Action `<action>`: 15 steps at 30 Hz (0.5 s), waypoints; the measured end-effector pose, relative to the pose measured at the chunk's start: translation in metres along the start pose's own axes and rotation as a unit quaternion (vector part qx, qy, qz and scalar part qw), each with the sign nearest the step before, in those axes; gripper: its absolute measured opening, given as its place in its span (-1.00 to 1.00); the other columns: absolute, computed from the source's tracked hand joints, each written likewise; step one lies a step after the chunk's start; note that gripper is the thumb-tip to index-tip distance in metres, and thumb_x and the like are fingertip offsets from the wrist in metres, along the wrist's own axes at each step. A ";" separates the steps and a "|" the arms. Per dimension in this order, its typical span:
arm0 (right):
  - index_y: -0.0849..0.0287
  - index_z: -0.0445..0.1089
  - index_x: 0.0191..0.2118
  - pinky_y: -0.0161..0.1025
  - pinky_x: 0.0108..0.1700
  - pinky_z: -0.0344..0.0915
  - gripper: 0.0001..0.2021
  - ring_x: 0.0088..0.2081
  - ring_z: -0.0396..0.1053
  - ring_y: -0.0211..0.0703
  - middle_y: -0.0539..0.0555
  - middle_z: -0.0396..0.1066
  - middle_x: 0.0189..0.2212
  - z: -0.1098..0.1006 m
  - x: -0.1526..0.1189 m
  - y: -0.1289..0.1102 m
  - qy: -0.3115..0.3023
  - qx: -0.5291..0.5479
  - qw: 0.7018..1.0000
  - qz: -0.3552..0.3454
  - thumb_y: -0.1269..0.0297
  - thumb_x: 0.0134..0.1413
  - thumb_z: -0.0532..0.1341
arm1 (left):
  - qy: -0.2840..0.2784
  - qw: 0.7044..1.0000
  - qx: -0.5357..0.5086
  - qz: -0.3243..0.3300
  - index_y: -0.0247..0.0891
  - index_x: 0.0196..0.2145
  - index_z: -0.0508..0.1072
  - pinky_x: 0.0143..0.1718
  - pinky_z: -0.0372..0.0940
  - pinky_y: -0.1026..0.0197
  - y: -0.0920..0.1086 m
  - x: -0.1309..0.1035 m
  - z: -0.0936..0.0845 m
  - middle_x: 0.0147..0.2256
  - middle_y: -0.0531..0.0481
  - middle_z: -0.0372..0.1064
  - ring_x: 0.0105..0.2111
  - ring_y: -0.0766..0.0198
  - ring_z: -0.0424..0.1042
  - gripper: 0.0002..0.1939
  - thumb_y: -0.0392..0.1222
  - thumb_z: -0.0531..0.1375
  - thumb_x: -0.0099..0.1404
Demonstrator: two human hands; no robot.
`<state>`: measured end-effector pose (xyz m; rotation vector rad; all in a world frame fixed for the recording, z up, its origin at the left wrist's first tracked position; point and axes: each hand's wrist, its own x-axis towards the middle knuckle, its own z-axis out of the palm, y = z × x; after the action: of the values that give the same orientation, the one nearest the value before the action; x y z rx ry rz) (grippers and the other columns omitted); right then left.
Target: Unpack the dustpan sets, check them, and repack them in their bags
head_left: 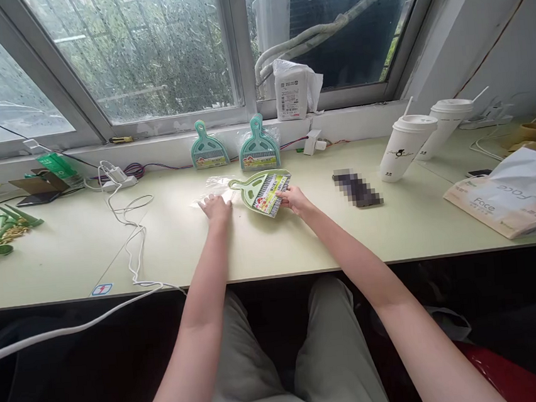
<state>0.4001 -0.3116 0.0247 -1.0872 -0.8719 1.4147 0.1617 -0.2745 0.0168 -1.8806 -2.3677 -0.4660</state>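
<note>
A light green mini dustpan (249, 198) is tilted just above the table, its handle pointing left. Against it lies a small brush with grey bristles and a printed card label (270, 194). My right hand (295, 199) pinches the right edge of this set between thumb and fingers. To the left, my left hand (216, 207) is down at the tabletop, its fingers bent onto a crumpled clear plastic bag (219, 183). The bag lies behind and around those fingers, near the dustpan's handle. My left fingertips are partly hidden in the plastic.
Two teal dustpan sets, one left (209, 153) and one right (259, 146), lean on the windowsill wall. A blurred dark object (358, 188), white cups (407, 146) and a paper bag (516, 193) are rightward. White cables (134, 239) and green cone-shaped pieces (2, 226) lie leftward.
</note>
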 end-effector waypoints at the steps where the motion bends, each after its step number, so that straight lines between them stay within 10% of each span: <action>1: 0.26 0.39 -0.32 -0.18 -0.24 0.56 -0.86 -0.46 0.54 -0.21 0.06 0.56 -0.47 -0.001 0.000 -0.001 0.004 -0.004 1.000 0.007 0.64 0.12 0.20 | -0.010 1.000 0.003 0.004 -0.37 -0.02 0.47 0.25 0.05 -0.15 -0.001 0.001 0.000 0.11 -0.37 0.32 0.18 -0.14 0.24 -0.63 -0.12 0.08 0.32; 15: 0.26 0.39 -0.28 -0.08 -0.14 0.57 -0.89 -0.43 0.55 -0.19 0.06 0.57 -0.44 0.008 -0.007 0.000 -0.025 -0.019 0.999 -0.025 0.59 0.15 0.23 | 0.186 0.971 -0.083 0.125 -0.32 -0.17 0.48 0.19 0.16 -0.12 0.020 -0.015 -0.013 -0.14 -0.31 0.43 0.02 -0.05 0.34 -0.67 -0.29 -0.08 0.38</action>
<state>0.3919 -0.3183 0.0283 -1.0556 -0.9594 1.3938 0.1832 -0.2882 0.0289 -1.9179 -1.8752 -0.9222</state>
